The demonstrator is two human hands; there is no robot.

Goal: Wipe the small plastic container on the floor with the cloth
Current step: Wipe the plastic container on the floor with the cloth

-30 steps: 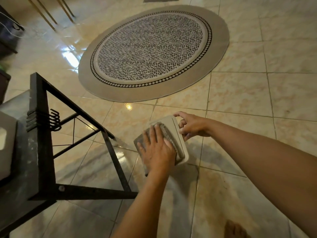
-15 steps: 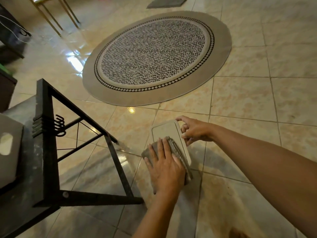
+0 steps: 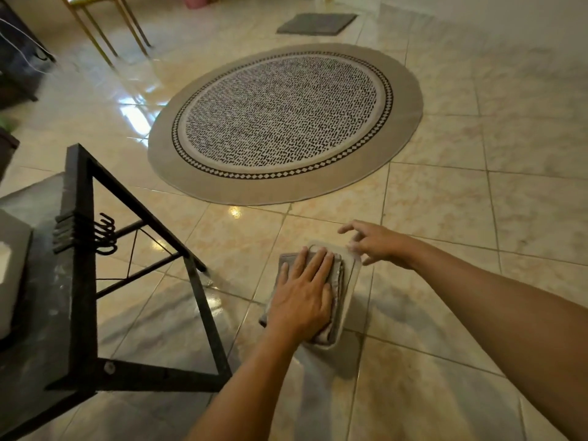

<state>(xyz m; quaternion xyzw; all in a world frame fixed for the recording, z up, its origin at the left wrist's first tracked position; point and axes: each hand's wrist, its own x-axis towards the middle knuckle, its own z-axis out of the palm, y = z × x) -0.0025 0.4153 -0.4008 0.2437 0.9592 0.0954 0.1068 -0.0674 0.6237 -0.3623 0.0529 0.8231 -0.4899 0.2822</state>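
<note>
While the small plastic container (image 3: pixel 351 275) lies flat on the tiled floor (image 3: pixel 445 202), folded grey cloth (image 3: pixel 337 281) covers most of it. Left hand (image 3: pixel 302 297) presses the cloth, palm flat, fingers extended. Right hand (image 3: pixel 377 241) open at the container's far corner, gripping nothing.

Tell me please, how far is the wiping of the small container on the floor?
Done: the cloth already lies on the plastic container. In hand: the left hand presses flat on the cloth, which covers most of the top; the right hand has its fingers spread at the far corner, in no firm grip. Left: the bare strip along the right edge, and I cannot tell how clean the covered part is.
</note>
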